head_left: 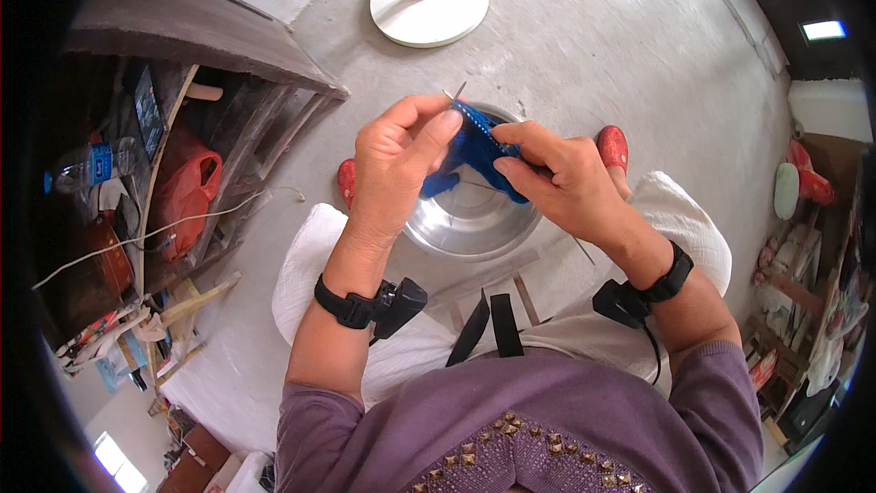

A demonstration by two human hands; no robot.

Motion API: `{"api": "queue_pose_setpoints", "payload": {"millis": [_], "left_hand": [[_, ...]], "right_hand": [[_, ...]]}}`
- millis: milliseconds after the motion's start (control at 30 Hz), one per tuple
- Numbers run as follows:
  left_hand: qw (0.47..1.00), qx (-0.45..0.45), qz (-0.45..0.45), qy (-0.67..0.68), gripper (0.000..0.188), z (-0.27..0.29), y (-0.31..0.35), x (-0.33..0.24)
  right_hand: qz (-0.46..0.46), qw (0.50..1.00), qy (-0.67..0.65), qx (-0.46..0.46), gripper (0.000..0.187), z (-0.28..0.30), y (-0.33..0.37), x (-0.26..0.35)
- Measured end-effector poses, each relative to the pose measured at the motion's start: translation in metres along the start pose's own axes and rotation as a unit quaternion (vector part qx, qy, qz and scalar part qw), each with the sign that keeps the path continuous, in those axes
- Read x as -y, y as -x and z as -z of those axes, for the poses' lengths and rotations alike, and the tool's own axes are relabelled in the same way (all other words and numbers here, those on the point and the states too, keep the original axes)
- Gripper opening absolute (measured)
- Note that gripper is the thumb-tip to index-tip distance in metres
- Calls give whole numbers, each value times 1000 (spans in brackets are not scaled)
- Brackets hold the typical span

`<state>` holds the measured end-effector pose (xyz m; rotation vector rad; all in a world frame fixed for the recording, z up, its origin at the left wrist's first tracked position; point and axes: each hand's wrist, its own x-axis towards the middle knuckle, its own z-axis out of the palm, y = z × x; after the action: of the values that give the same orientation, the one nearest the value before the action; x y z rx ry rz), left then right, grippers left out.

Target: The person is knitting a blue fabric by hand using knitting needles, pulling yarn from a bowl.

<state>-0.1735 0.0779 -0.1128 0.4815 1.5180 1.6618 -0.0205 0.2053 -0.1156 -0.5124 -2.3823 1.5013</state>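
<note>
Between my two hands, above a shiny metal basin (470, 236), hangs a piece of blue knitting (479, 141) with a row of light stitches along its upper edge. My left hand (394, 151) pinches its left end between thumb and fingers, where thin knitting needle tips (461, 89) stick up. Closed on the right end of that stitch row is my right hand (570, 173). A thin needle end (584, 251) shows below the right palm. How the yarn runs through my fingers is hidden.
A dark wooden cabinet (210, 14) stands at the left, with a red plastic bag (192, 187) and a plastic bottle (91, 164) inside. A white round stand base (447, 23) is on the floor ahead. Cluttered shelves (794, 292) line the right.
</note>
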Motion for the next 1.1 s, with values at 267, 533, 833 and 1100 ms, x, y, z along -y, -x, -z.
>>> {"api": "queue_pose_setpoints", "payload": {"millis": [267, 533, 833, 1100], "left_hand": [[999, -15, -36, -38, 23, 10, 1, -4], [998, 40, 37, -16, 19, 19, 4, -13], [996, 72, 59, 12, 20, 21, 4, -11], [997, 27, 76, -6, 20, 8, 5, -17]], "right_hand": [[-71, 991, -75, 89, 29, 16, -2, 8], [-80, 979, -125, 136, 30, 27, -1, -1], [-81, 980, -96, 154, 27, 28, -5, 8], [-95, 985, -110, 91, 22, 21, -3, 10]]}}
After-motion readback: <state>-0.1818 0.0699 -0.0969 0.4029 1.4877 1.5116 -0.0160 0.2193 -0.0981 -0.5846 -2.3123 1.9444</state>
